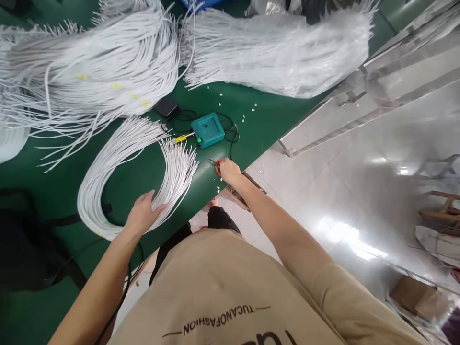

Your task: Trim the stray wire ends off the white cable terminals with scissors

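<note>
A curved bundle of thin white cables (94, 184) lies on the green table, bent into a C with its cut ends fanned out. My left hand (142, 213) is at the near part of this bundle, thumb and fingers apart; whether it presses on the cables I cannot tell. By the table's front edge, my right hand (230, 170) is closed around red-handled scissors (217, 167), their dark blades pointing left. Just beyond the bundle's ends sits a small teal device (208, 130) with a green button and a yellow-marked piece at its left side.
A large heap of white cables (118, 62) with yellow tags covers the table's far left. Another bundle in clear plastic (273, 52) lies at the far right. A black box (167, 107) with thin wires is behind the device. Small white scraps dot the green table (258, 127).
</note>
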